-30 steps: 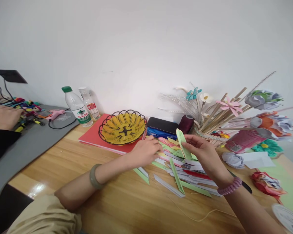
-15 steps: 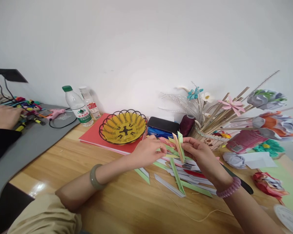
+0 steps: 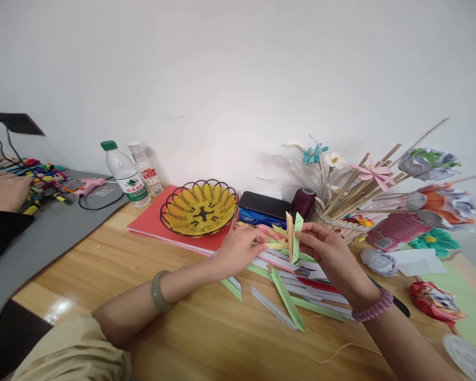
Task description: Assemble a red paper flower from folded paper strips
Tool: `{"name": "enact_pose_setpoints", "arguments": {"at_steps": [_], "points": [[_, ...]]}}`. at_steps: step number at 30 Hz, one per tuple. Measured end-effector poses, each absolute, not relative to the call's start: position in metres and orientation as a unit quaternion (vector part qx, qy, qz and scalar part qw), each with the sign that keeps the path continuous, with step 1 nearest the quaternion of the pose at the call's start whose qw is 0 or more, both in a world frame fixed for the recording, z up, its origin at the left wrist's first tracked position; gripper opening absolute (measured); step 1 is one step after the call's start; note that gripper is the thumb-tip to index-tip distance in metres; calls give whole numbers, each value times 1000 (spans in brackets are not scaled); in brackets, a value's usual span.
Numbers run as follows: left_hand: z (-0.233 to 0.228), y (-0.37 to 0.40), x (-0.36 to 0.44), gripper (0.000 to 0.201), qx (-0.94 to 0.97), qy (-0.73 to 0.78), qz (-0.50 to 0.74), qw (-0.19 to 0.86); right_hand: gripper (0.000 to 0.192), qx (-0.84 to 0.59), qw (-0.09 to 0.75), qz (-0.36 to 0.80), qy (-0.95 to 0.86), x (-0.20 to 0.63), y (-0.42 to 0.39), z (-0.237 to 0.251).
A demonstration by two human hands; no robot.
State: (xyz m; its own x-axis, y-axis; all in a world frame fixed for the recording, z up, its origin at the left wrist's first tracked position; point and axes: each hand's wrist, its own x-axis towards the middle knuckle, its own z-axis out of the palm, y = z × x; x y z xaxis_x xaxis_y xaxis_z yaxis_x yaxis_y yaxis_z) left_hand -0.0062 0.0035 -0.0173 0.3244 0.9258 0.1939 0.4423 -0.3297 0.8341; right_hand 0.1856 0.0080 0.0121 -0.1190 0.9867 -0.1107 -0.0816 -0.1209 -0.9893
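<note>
My right hand [image 3: 327, 248] pinches two folded paper strips, a green strip [image 3: 297, 241] and a light orange strip [image 3: 290, 233], held upright side by side above the pile. My left hand [image 3: 240, 251] has thumb and fingers closed on the end of a narrow yellow paper strip [image 3: 276, 245]. The strip's other end reaches toward the pieces in my right hand; whether it touches them I cannot tell. Beneath both hands lies a loose pile of folded paper strips [image 3: 309, 286], mostly white and green. A single green strip [image 3: 287, 300] rests on its near side.
A yellow woven basket [image 3: 200, 209] stands on red paper [image 3: 150, 225]. Behind are a water bottle [image 3: 127, 172], a phone [image 3: 265, 203] on a blue packet and a dark thread spool [image 3: 302, 201]. Paper flowers [image 3: 440, 201] stand right. Another person's hand [image 3: 6, 190] is far left.
My left hand has brought the yellow strip up from the pile toward the pieces in my right hand. Those have turned slightly. The loose green strip has slid a little nearer to me.
</note>
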Motion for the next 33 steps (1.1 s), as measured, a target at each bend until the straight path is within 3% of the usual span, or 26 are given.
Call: {"name": "enact_pose_setpoints", "arguments": {"at_steps": [5, 10, 16, 21, 25, 28, 30, 33], "points": [[-16, 9, -2, 21, 616, 445, 399, 513, 24, -474, 480, 579, -458, 185, 8, 14], [-14, 7, -1, 26, 546, 463, 423, 556, 23, -492, 483, 572, -445, 184, 6, 12], [-10, -5, 6, 30, 496, 401, 418, 647, 22, -494, 414, 605, -467, 166, -7, 6], [-10, -7, 8, 25, 483, 411, 419, 650, 21, -511, 391, 569, -512, 162, -8, 2], [-10, -4, 5, 17, 469, 443, 423, 636, 19, -561, 406, 461, -555, 175, 2, -5], [-8, -6, 5, 15, 476, 444, 421, 632, 29, -568, 431, 385, -586, 178, 4, -5], [-5, -8, 6, 17, 487, 443, 411, 631, 34, -551, 433, 373, -608, 175, 1, 0], [-2, -12, 8, 22, 510, 432, 387, 636, 26, -511, 412, 407, -635, 169, -5, 7]]}}
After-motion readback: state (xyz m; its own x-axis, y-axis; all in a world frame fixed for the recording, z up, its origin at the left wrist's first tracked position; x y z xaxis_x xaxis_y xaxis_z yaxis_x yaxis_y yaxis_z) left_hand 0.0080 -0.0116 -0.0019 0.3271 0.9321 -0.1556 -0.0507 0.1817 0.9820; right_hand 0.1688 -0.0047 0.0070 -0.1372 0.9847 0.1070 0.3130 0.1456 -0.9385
